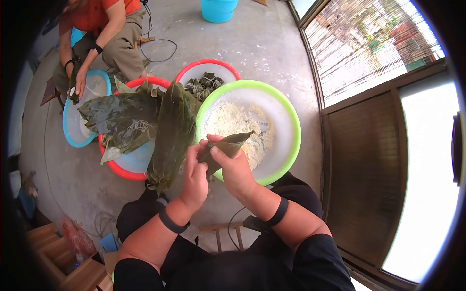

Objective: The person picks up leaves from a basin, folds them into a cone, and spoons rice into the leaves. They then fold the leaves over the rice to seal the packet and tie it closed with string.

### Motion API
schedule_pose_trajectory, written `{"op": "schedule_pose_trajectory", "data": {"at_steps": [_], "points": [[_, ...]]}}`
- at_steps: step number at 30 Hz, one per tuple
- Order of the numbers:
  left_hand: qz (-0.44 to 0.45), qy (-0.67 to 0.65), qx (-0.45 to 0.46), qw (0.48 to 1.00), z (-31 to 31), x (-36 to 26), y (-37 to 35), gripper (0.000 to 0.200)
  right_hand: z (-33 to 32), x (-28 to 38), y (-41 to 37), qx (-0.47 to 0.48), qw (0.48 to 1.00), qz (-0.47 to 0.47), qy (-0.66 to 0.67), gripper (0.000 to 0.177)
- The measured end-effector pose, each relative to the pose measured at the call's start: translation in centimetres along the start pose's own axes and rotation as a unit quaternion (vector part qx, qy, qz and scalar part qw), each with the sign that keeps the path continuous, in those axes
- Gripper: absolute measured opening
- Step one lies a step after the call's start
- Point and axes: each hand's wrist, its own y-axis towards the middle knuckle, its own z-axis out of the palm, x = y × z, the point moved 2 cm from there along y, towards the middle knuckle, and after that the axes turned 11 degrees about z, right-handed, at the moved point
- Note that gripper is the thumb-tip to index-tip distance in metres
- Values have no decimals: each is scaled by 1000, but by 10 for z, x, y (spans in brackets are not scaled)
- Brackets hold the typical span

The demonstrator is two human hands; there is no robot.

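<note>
My left hand (pixel 195 180) and my right hand (pixel 236 172) are both closed on a folded green leaf (pixel 230 144), shaped into a cone with its open mouth pointing up and right. I cannot see whether anything is inside the cone. Just beyond it stands a green-rimmed white basin (pixel 290 138) with pale grain (pixel 228 116), which looks like rice, heaped mostly on its left side. Left of my hands, long wet leaves (pixel 171 128) lie across a red-rimmed basin (pixel 121 170), with a small bundle of white string (pixel 140 126) on top.
Dark leaf-wrapped bundles (pixel 204 86) fill part of another red-rimmed basin (pixel 213 62) behind. At upper left a seated person (pixel 104 34) holds a leaf over a blue-rimmed basin (pixel 73 131). A blue bucket (pixel 218 10) stands far back; a brown door frame (pixel 364 179) borders the right.
</note>
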Motion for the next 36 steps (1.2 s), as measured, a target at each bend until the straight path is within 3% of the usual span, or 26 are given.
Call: {"op": "schedule_pose_trajectory", "data": {"at_steps": [5,8,11,14,15,17,18,20,21,24,27,30,36], "points": [[-11,36,18,999,9,-7,1,38,5,2,-3,-41,999,20,30,45],[-57,15,21,998,8,-9,6,46,5,7,-1,27,999,-25,-28,56],[-106,-27,1,994,-4,7,9,44,-16,10,14,12,999,-47,-16,58],[-155,-78,-25,984,-12,17,10,38,-26,39,6,-125,987,-94,28,43],[-173,-98,-28,980,-13,16,10,37,-30,45,4,-123,977,-153,-85,41],[-201,-131,-22,971,-14,15,9,36,-37,53,3,-112,908,-265,-304,39],[-213,-142,-13,967,-15,13,9,35,-32,62,0,-86,840,-329,-424,41],[-232,-152,-8,961,-14,6,8,34,-13,80,-9,-28,644,-433,-630,46],[-240,-150,-11,959,-12,2,9,34,-8,81,-11,-21,591,-453,-667,45],[-261,-164,-13,951,-10,0,8,33,-9,82,-13,-25,517,-464,-719,43],[-267,-160,-12,950,-7,-2,8,33,-10,82,-16,-31,478,-468,-742,37],[-263,-164,3,951,-6,-3,7,34,-16,81,-16,-38,472,-478,-740,35],[-233,-198,18,952,-10,-9,7,37,-13,68,-8,-86,552,-462,-689,32]]}}
